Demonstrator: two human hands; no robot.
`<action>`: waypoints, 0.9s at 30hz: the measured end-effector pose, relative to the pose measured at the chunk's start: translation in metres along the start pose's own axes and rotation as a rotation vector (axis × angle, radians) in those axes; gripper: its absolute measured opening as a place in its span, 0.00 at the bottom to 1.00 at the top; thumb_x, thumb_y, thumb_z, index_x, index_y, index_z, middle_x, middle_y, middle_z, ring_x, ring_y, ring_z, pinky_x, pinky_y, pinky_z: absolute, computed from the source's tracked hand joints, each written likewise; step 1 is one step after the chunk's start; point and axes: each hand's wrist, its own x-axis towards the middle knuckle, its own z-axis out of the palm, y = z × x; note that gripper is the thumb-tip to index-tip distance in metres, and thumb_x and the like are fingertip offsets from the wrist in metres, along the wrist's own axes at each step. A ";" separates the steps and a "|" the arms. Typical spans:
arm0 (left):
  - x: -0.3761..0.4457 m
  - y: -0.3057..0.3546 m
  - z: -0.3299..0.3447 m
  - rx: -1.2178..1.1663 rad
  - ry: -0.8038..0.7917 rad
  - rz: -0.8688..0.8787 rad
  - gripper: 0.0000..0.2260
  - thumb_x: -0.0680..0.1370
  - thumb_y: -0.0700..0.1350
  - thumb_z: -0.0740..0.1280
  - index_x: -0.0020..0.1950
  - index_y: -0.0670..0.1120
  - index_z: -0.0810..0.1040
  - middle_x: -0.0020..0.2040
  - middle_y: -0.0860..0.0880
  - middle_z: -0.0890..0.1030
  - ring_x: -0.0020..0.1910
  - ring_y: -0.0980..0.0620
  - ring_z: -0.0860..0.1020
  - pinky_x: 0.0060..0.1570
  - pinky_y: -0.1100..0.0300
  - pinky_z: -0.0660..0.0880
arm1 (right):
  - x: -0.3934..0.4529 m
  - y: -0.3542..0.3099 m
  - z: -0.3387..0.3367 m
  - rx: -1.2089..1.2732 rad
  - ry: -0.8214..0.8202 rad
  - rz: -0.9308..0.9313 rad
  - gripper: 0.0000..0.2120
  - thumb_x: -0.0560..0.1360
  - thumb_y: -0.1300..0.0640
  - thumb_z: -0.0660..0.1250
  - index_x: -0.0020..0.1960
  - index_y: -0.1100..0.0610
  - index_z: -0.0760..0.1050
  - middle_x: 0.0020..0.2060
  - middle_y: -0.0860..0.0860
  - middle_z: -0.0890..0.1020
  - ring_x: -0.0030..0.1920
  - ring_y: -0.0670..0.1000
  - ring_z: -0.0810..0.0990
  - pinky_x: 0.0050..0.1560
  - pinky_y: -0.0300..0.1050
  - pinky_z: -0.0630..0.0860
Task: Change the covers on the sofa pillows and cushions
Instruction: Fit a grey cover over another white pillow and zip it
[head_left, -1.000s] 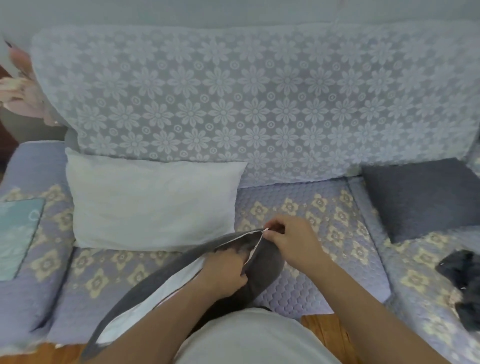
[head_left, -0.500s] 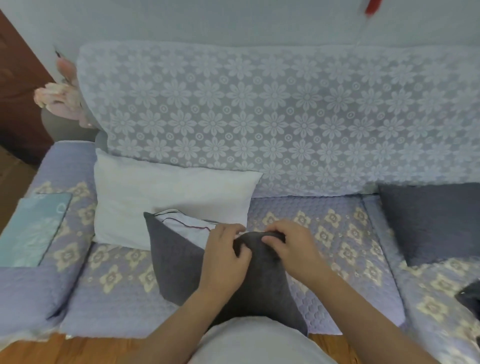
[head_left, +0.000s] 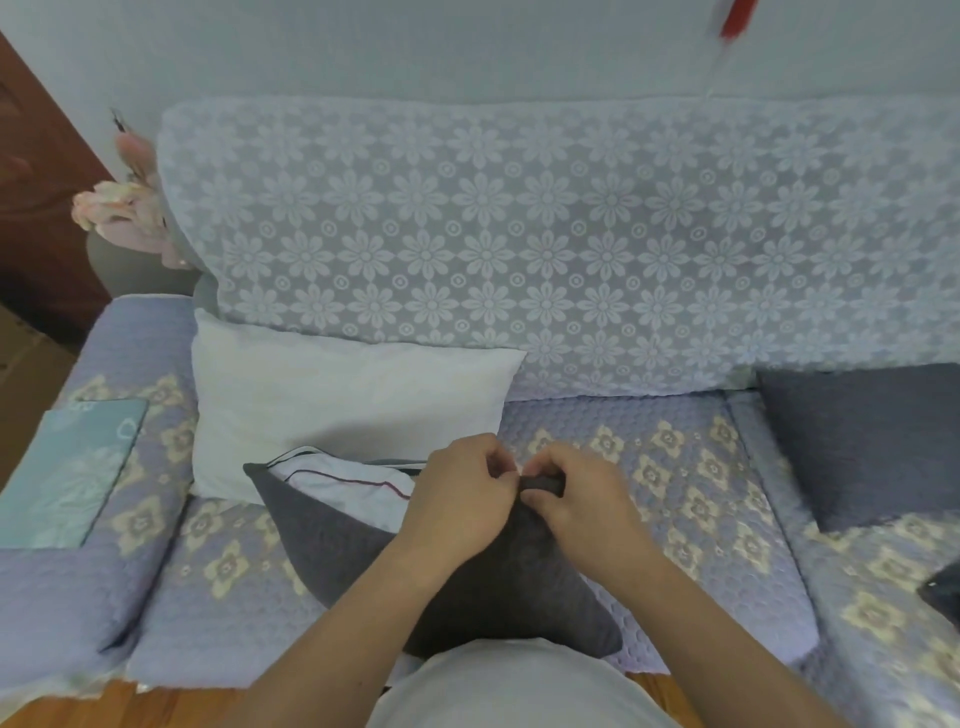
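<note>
A dark grey quilted cushion cover (head_left: 332, 540) stands on edge on the sofa seat (head_left: 691, 499) against my body, its top edge open. The white inner pillow (head_left: 348, 480) shows through that opening on the left. My left hand (head_left: 462, 493) pinches the cover's top edge near the middle. Right beside it, my right hand (head_left: 582, 493) pinches the same dark edge, fingertips almost touching the left hand. A bare white pillow (head_left: 343, 400) leans against the backrest behind.
A second dark grey cushion (head_left: 872, 441) lies on the right seat. A teal cloth (head_left: 67, 467) lies on the left armrest. The lace-covered backrest (head_left: 519, 244) spans the view. Something dark (head_left: 943, 590) sits at the far right edge. Wooden floor (head_left: 130, 709) shows below.
The grey cover with its pillow was lying low and slanted; it now stands upright on the seat. Both hands have come together at its top edge. The camera has tilted up.
</note>
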 end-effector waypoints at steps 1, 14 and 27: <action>-0.001 0.001 -0.001 0.040 -0.041 0.020 0.02 0.80 0.49 0.68 0.49 0.55 0.80 0.47 0.57 0.82 0.46 0.58 0.79 0.50 0.59 0.77 | -0.001 0.000 -0.001 -0.016 -0.008 -0.015 0.10 0.75 0.61 0.72 0.45 0.47 0.77 0.40 0.40 0.80 0.43 0.38 0.78 0.43 0.30 0.71; -0.014 0.005 -0.009 0.136 -0.016 0.013 0.04 0.82 0.48 0.64 0.47 0.53 0.77 0.45 0.54 0.81 0.44 0.55 0.78 0.45 0.55 0.76 | 0.002 -0.007 -0.010 -0.052 -0.211 0.055 0.06 0.77 0.54 0.71 0.53 0.49 0.84 0.45 0.42 0.84 0.46 0.40 0.80 0.49 0.36 0.75; -0.006 -0.016 -0.002 -0.113 -0.057 -0.353 0.04 0.85 0.43 0.60 0.51 0.48 0.73 0.49 0.51 0.77 0.47 0.54 0.75 0.38 0.63 0.68 | -0.002 -0.005 -0.018 -0.144 -0.136 0.048 0.08 0.78 0.56 0.70 0.43 0.44 0.78 0.38 0.38 0.78 0.41 0.38 0.75 0.40 0.29 0.66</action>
